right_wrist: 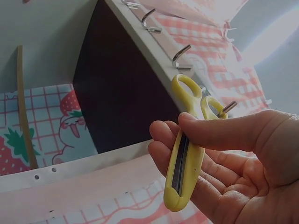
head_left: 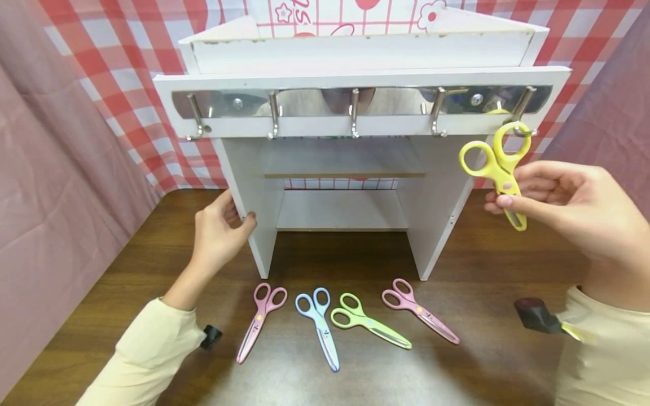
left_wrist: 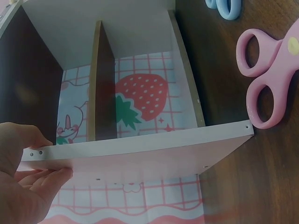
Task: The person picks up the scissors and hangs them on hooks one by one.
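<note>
My right hand (head_left: 574,206) pinches yellow scissors (head_left: 506,185) between thumb and fingers, handles up and tip down. One handle loop overlaps the rightmost metal hook (head_left: 522,104) of the rack, and in the right wrist view the hook's end (right_wrist: 229,108) pokes through that loop. The hook belongs to a strip on the front of a white wooden shelf (head_left: 365,53). At the other side, my left hand (head_left: 215,231) grips the edge of the shelf's left side panel (head_left: 242,208), thumb on the inner face and fingers outside.
On the brown table (head_left: 167,237) before the shelf lie pink scissors (head_left: 260,317), blue scissors (head_left: 321,324), green scissors (head_left: 363,320) and a second pink pair (head_left: 418,310). More hooks (head_left: 354,113) line the strip leftward. Checked cloth (head_left: 122,73) hangs behind.
</note>
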Available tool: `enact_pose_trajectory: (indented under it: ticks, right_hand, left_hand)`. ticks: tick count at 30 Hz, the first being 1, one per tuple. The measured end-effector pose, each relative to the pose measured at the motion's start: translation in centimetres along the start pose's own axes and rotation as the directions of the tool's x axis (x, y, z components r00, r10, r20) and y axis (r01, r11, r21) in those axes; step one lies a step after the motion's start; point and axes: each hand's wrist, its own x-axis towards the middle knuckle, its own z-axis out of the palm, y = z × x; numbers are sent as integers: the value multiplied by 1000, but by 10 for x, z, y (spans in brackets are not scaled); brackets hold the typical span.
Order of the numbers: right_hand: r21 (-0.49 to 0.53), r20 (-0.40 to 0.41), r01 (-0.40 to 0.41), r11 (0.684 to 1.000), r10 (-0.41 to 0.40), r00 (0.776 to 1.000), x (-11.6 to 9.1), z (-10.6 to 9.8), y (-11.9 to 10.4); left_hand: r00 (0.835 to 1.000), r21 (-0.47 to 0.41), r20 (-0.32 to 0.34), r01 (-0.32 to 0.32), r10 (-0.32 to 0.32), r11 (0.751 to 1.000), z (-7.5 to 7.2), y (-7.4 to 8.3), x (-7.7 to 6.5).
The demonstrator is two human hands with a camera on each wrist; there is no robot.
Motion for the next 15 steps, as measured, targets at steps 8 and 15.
enact_pose_trajectory:
  ticks: [8, 15]
  right_hand:
    - [-209, -51, -70, 975, 60, 997, 8, 2, 3]
    - [-224, 27, -26, 974, 33, 999, 10, 6, 8]
  left_hand:
    - [1000, -2, 1, -2, 2, 1000, 0, 0, 0]
    - [1000, -2, 1, 1, -1, 1000, 0, 0, 0]
